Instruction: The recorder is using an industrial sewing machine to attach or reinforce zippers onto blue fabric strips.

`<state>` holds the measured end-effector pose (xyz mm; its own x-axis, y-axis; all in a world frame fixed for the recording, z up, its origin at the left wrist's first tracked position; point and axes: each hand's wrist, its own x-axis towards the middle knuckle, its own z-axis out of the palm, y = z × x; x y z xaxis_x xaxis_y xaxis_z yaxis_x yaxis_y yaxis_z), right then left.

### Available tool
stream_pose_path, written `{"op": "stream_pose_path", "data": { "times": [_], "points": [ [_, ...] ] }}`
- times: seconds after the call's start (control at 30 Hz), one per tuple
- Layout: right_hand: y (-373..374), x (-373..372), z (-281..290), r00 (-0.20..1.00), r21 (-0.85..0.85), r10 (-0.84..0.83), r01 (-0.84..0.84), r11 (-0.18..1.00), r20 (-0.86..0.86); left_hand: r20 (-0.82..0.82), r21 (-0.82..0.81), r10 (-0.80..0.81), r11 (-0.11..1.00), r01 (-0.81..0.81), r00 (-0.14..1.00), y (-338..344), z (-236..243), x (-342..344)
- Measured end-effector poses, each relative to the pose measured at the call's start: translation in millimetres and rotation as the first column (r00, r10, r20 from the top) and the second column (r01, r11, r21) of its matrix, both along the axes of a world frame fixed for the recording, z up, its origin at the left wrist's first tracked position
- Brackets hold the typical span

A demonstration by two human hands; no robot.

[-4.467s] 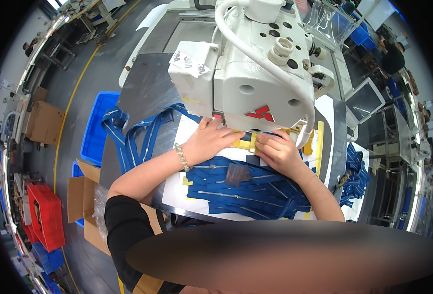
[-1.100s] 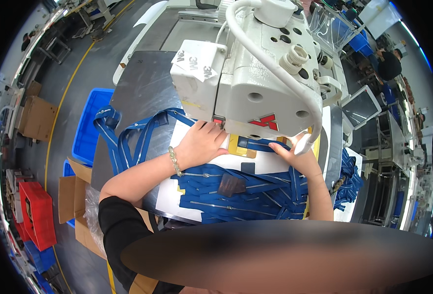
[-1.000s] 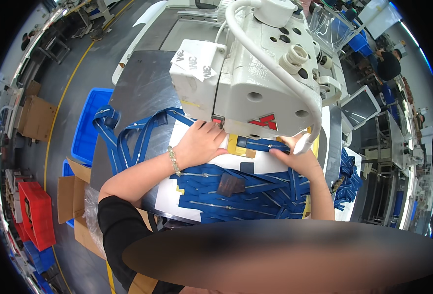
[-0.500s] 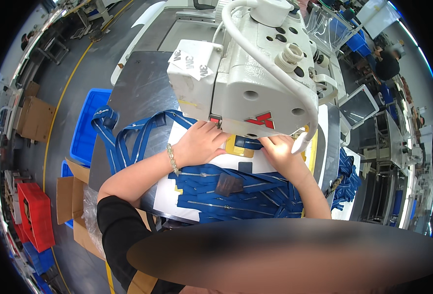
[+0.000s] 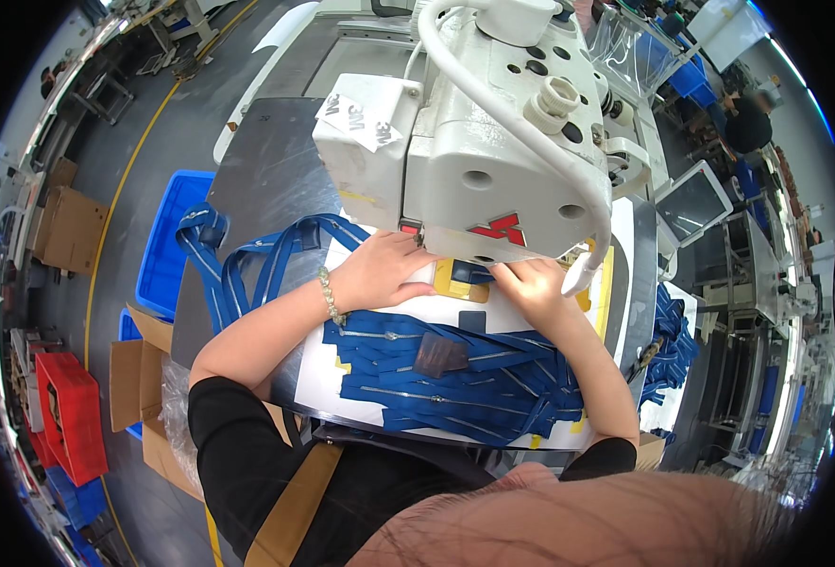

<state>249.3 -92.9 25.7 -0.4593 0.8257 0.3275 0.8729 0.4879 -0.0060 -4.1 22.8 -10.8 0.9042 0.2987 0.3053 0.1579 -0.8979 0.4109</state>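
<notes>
Under the head of a white sewing machine (image 5: 493, 180), both my hands work close to a yellow plate (image 5: 462, 291). My left hand (image 5: 384, 271) lies flat left of it, thumb apart, its fingertips partly hidden by the machine. A long blue zipper tape (image 5: 271, 269) runs in from the left and passes behind that hand. On the plate's right side, my right hand (image 5: 533, 288) pinches the end of a short piece of blue tape (image 5: 474, 274). Nearer to me lies a layered pile of blue zippers (image 5: 446, 387), with a dark square piece (image 5: 441, 355) on top.
A small blue square (image 5: 472, 321) rests on the white sheet between plate and pile. More blue zippers (image 5: 665, 345) are heaped at the right. Blue bins (image 5: 165, 246), a cardboard box (image 5: 144, 387) and a red crate (image 5: 70, 416) stand left of the table.
My right hand has shifted slightly left over the yellow plate, covering part of the short blue piece. My left hand stays nearly in place, its thumb still apart.
</notes>
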Motion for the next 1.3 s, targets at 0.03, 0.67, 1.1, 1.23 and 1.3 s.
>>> {"op": "stream_pose_path", "data": {
  "times": [0.03,0.67,1.1,1.23,1.3],
  "points": [
    [3,0,-5,0.999,0.066,0.031,-0.032,0.997,0.012,0.003,0.003,0.007,1.0,-0.007,1.0,0,0,1],
    [3,-8,4,0.996,-0.02,0.0,-0.002,1.0,-0.095,0.037,0.044,0.016,0.999,-0.018,0.999,-1,-3,-2],
    [11,-12,4,0.979,0.079,0.086,-0.072,0.994,-0.185,0.031,0.009,0.015,1.0,-0.016,0.999,-2,-5,-3],
    [15,-19,0,0.988,0.054,0.1,-0.095,0.994,-0.114,0.086,0.069,0.013,0.997,-0.019,0.996,-2,-5,-1],
    [15,-20,-7,0.987,0.1,0.109,-0.098,0.99,-0.115,0.075,0.07,0.017,0.997,-0.023,0.997,-2,-5,-3]
  ]
}}
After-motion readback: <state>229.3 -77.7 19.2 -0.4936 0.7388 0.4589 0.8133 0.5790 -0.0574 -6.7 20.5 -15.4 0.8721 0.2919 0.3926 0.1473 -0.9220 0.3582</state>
